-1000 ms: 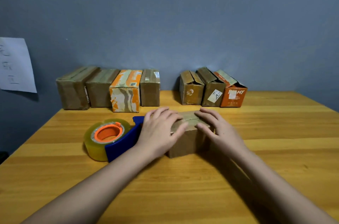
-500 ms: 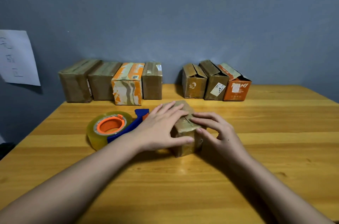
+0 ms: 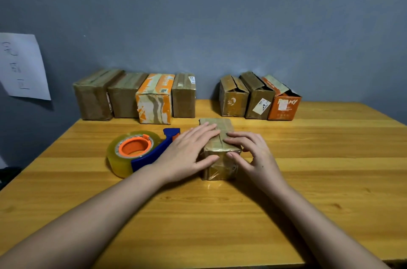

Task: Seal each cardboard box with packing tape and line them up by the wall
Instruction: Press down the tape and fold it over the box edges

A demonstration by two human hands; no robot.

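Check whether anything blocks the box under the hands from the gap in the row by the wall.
Nothing visible does: bare table lies between the box and the gap.

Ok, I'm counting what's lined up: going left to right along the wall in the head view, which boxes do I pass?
Large brown box → brown box → orange-and-white box → narrow brown box → gap → open-flapped brown box → brown box with white label → orange box.
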